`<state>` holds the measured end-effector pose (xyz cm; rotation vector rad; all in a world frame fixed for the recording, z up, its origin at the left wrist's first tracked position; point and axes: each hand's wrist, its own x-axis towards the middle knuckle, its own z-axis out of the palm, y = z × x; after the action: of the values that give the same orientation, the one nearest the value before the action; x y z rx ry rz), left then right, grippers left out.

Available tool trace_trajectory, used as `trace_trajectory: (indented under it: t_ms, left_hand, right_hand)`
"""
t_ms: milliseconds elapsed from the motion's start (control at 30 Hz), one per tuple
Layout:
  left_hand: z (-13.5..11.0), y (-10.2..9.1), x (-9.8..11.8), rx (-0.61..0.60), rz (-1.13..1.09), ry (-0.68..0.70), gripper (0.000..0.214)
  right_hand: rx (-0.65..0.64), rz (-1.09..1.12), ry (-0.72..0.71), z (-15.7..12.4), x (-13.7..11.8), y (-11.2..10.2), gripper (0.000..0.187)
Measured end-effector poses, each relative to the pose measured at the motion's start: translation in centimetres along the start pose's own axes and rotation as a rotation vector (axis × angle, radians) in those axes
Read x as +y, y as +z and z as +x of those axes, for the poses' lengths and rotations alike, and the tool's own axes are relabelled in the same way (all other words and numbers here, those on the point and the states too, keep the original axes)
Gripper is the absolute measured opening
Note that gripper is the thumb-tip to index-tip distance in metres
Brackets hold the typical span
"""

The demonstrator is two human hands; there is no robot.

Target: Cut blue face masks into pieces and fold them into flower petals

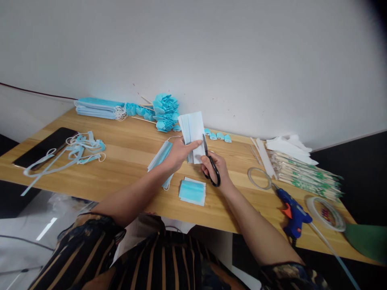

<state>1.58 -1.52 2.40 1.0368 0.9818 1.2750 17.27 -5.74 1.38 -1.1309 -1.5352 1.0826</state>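
Above the tabletop (130, 141), pinches the pale pleated sheet (195, 127) in the closed left hand (180, 153), apparently to steady its edge; holds scissors (206, 146) by the handles in the curled right hand (219, 166), with a blade at that edge.

The camera on my head is looking forward and down, over my striped shirt (163, 262), toward my left hand (177, 154) and right hand (223, 169) near mid-frame; from this close, wide viewpoint it is taking in the wooden table (127, 151) and facing the pale wall (226, 60) behind.
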Motion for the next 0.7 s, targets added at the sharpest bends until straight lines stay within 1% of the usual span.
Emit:
trace_trajectory:
  t_ms: [433,600,700]
  left_hand:
    - [-0.3,0.1,0.2,-0.024,-0.033,-0.011,0.039]
    - [-0.4,0.2,0.4,0.0,-0.068,-0.018,0.042]
    - [-0.3,0.2,0.3,0.008,-0.087,-0.008,0.043]
  right_hand:
    - [0.018,0.022,-0.002,-0.1,0.5,0.1,0.057]
    - [0.021,0.014,0.017,0.0,1.3,-0.1,0.054]
    - [0.032,0.002,0.012,-0.1,1.1,0.0,0.055]
